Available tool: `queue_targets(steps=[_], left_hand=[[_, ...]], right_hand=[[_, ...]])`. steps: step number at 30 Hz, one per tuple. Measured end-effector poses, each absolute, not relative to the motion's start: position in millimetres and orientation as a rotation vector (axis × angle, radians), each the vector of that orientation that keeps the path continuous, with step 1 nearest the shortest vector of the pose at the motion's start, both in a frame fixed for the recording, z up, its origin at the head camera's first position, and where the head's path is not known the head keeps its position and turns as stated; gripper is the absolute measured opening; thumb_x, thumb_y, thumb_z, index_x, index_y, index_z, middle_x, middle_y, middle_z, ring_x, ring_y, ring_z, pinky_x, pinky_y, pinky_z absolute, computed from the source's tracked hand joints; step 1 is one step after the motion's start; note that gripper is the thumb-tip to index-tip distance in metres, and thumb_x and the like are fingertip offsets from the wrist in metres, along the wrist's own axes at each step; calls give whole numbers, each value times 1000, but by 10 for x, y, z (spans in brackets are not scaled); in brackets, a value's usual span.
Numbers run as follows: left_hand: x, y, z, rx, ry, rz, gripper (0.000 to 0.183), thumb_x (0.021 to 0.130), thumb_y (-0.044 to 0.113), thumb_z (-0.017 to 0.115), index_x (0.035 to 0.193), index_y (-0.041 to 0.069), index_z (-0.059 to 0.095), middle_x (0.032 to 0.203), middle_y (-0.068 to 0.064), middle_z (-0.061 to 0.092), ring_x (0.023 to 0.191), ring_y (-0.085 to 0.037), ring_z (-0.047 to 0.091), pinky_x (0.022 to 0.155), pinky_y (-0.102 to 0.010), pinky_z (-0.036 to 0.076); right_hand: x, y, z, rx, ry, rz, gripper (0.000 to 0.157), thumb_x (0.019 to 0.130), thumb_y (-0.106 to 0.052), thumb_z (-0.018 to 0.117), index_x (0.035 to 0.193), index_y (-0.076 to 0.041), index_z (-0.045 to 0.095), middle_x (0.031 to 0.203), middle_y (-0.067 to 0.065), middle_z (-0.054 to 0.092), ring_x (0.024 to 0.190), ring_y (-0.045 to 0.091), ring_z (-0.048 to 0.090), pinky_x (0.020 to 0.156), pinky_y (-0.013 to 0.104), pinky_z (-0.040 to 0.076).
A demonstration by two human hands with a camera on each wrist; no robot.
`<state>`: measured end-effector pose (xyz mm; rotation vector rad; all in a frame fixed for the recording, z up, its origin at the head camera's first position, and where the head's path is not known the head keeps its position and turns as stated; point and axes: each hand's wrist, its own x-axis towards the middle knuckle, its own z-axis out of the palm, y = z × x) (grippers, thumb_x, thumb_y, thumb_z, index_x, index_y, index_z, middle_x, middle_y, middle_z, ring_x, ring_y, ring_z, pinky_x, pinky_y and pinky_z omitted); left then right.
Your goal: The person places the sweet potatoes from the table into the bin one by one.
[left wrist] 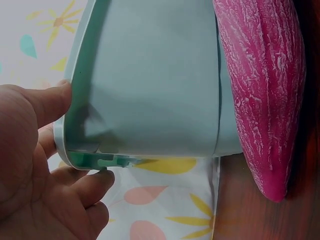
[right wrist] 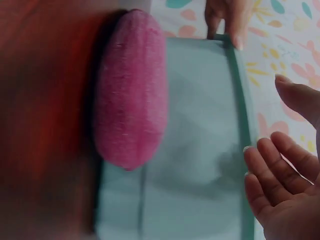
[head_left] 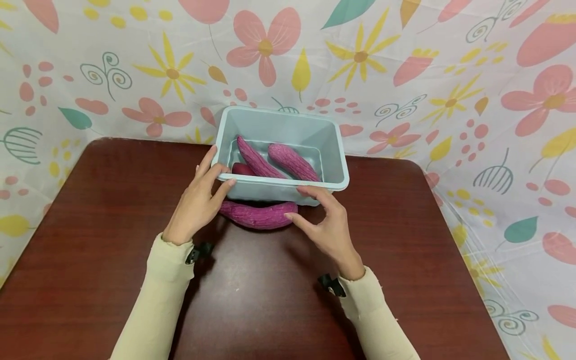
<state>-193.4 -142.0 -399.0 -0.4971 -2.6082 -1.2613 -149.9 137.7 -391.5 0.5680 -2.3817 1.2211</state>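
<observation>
A light blue plastic bin point(head_left: 281, 182) stands at the back of the table. My left hand point(head_left: 194, 205) grips its front left corner, thumb on the front rim and fingers round the left side, as the left wrist view shows closely. By the front rim's right part, my right hand point(head_left: 330, 225) has its fingers relaxed and thumb spread apart. A long purple vegetable point(head_left: 258, 216) with ridged skin lies before the bin; the right thumb overlaps its end in the head view. Inside are two more, a thin curved vegetable point(head_left: 257, 159) and a thicker vegetable point(head_left: 293, 161), plus a darker reddish piece point(head_left: 243, 169), partly hidden.
The dark reddish-brown table point(head_left: 252, 310) has rounded back corners. Behind it and along the right side hangs a white cloth point(head_left: 297, 55) with flower prints, close to the bin's back. Each wrist wears a small black camera.
</observation>
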Motion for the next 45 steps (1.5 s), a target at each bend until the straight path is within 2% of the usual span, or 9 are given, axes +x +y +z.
queue_targets(steps=[6, 10, 15, 21, 32, 37, 43, 45], left_hand=[[-1954, -1426, -3980, -481, -2618, -1259, 27, 97, 38, 50, 111, 15, 55, 161, 4, 10, 149, -28, 12, 117, -58, 21], [-1954, -1434, -3969, -475, -2623, -1259, 29, 97, 39, 49, 112, 15, 55, 161, 4, 9, 148, -32, 15, 116, -59, 23], [-1949, -1436, -3973, -472, -2626, -1261, 28, 97, 39, 49, 111, 15, 55, 161, 4, 9, 148, -34, 16, 116, -58, 22], [-1948, -1441, -3981, -477, -2621, -1253, 28, 97, 38, 50, 112, 14, 55, 161, 3, 10, 146, -40, 17, 117, -57, 22], [-1953, -1417, -3992, -481, -2623, -1241, 28, 97, 38, 49, 113, 15, 55, 161, 4, 11, 147, -34, 20, 107, -59, 36], [-1943, -1415, -4010, -485, -2621, -1246, 28, 97, 38, 50, 113, 14, 54, 161, 3, 10, 147, -35, 18, 107, -59, 36], [-1944, -1413, -4012, -487, -2618, -1240, 28, 97, 37, 50, 113, 14, 54, 161, 2, 12, 146, -36, 19, 108, -60, 34], [-1943, -1412, -4014, -488, -2619, -1240, 28, 97, 37, 50, 113, 14, 54, 161, 2, 12, 146, -36, 19, 106, -59, 36]], right_hand=[[-1526, 1383, -4087, 589, -2461, 1209, 56, 72, -31, 82, 123, -17, 62, 122, -4, 62, 115, 10, 56, 102, 30, 45], [-1548, 1357, -4184, 621, -2466, 1223, 57, 73, -32, 82, 122, -13, 62, 122, -4, 62, 117, 10, 55, 104, 29, 44], [-1580, 1322, -4291, 623, -2501, 1228, 58, 72, -34, 83, 122, -13, 62, 121, -3, 62, 118, 10, 54, 105, 25, 43], [-1625, 1300, -4372, 612, -2566, 1194, 62, 71, -36, 83, 124, -13, 61, 122, -1, 62, 118, 13, 55, 103, 32, 45], [-1674, 1306, -4445, 626, -2646, 1137, 66, 69, -37, 84, 125, -13, 60, 125, -3, 61, 120, 12, 53, 105, 33, 44], [-1669, 1302, -4472, 653, -2678, 1094, 66, 67, -38, 85, 123, -13, 62, 124, -1, 63, 120, 18, 50, 104, 37, 42], [-1663, 1294, -4487, 699, -2765, 1089, 65, 67, -39, 85, 123, -16, 62, 122, -1, 60, 119, 16, 48, 105, 36, 41], [-1665, 1294, -4496, 706, -2788, 1091, 64, 68, -38, 85, 124, -16, 61, 122, -1, 58, 119, 15, 49, 105, 37, 42]])
